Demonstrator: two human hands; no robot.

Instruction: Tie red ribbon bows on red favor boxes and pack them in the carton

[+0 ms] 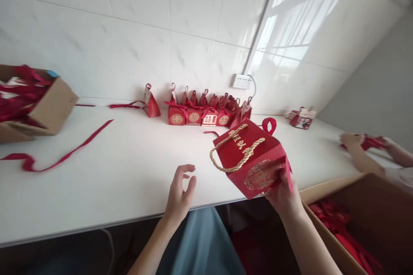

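Observation:
My right hand (pixel 285 193) grips a red gift box (pixel 261 150) by its lower right side, tilted in the air over the table's front edge. Gold rope handles (pixel 240 165), gold lettering and a round gold pattern show on the box, and a red ribbon loop (pixel 269 126) sticks up behind it. Left of the box, my left hand (pixel 181 191) is raised over the table edge, fingers apart and curved, holding nothing. Beyond both hands, small red boxes with ribbon loops (pixel 195 117) stand in a tight group near the wall.
A cardboard carton (pixel 53 107) with red ribbons stands at far left, near a loose red ribbon (pixel 74 148). Another carton (pixel 332 182) with red items is low at right. Beyond it a co-worker's hands (pixel 353 141) hold something red. A power strip (pixel 241 81) is on the wall.

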